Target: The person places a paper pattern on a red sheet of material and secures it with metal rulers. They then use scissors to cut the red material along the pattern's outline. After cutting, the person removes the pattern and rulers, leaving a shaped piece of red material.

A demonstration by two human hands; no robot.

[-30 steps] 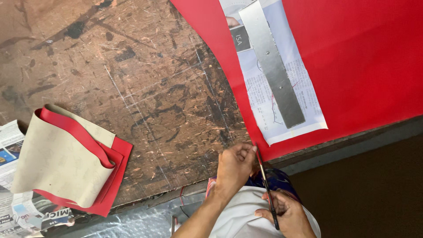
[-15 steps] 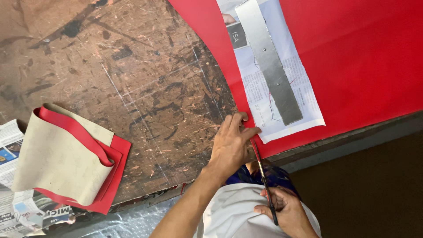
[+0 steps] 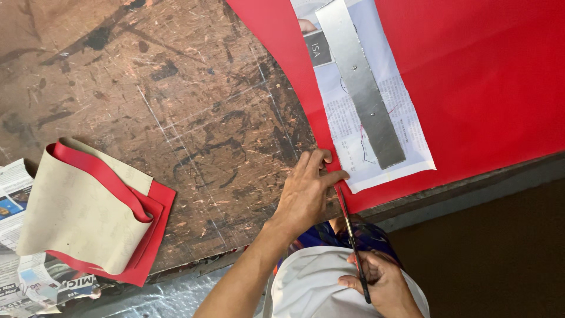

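My left hand [image 3: 307,191] presses flat on the edge of a large red sheet [image 3: 471,88] at the near side of a worn wooden table [image 3: 176,118]. My right hand [image 3: 379,282] grips long scissors [image 3: 351,235], whose blades point up into the red sheet's edge right beside my left fingers. On the red sheet lies a paper pattern [image 3: 359,112] cut from newspaper, with a flat grey metal ruler [image 3: 360,82] resting along it.
A folded piece of red material with a beige underside [image 3: 88,212] lies at the table's left, partly over newspaper sheets [image 3: 17,200]. The table's near edge [image 3: 459,188] runs just below the pattern, with dark floor beyond at the lower right.
My left hand has slid up along the red sheet's edge and spread flat. The scissors have followed upward into the cut.
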